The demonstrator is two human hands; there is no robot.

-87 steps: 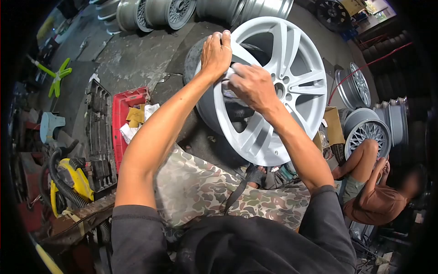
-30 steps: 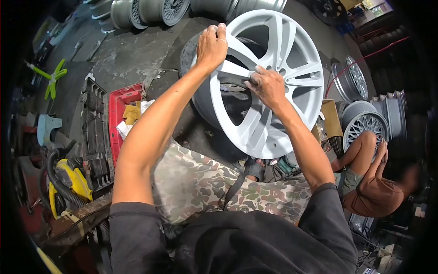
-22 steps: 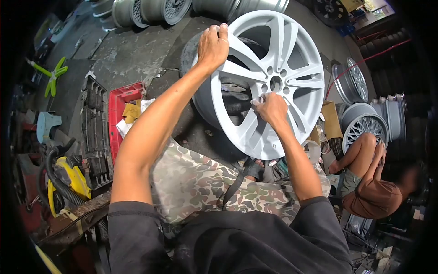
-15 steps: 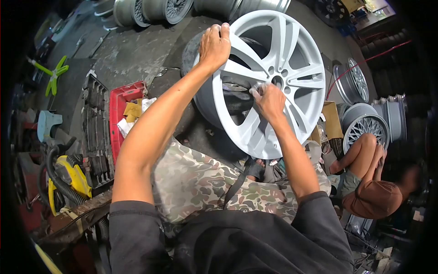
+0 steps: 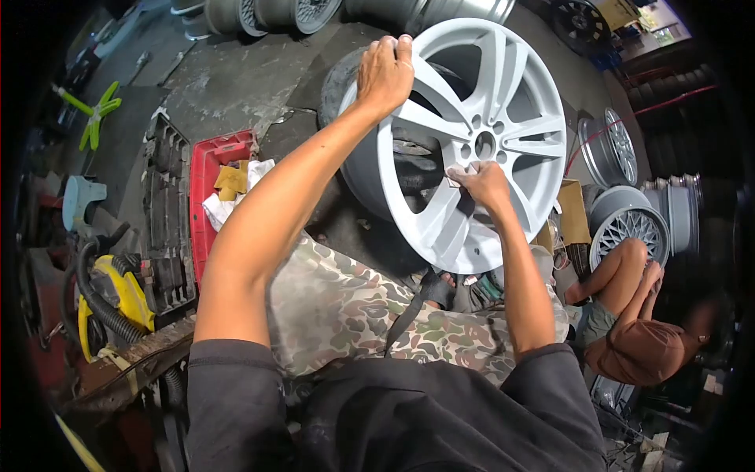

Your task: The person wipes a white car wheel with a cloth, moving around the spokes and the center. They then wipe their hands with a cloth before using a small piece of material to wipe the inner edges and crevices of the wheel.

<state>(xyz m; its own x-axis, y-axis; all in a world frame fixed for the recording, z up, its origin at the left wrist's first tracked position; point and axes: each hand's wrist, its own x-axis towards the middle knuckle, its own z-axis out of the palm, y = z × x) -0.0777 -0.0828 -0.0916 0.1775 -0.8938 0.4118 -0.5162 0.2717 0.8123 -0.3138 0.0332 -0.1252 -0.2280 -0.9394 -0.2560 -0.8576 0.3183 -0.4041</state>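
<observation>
Gripping a pale grey alloy wheel [image 5: 487, 126] by its rim

On the wheel's lower-left face, just below the hub, the fingertips of the right hand [image 5: 481, 182] bend against a spoke; whether they pinch anything, I cannot tell. The left hand [image 5: 385, 76] clasps the wheel's upper-left rim, its fingers curled over the edge and the thumb lying on the front side.

The wheel sits face-up and tilted in front of the person's camouflage trousers [image 5: 338, 315], with a dark tyre [image 5: 336, 82] beneath and behind it. Left of the wheel lies a red plastic crate [image 5: 203, 220] holding white cloth [image 5: 218, 212] and a tan piece [image 5: 230, 182]. Farther left is a lime-green five-armed base [image 5: 96, 116]. Right of the wheel, just beside it, stands a cardboard box [image 5: 576, 212]; beyond that is a mesh-spoke wheel [image 5: 621, 230]. Lower right of the alloy wheel, a person in a brown shirt [image 5: 638, 350] sits with knees bent.
</observation>
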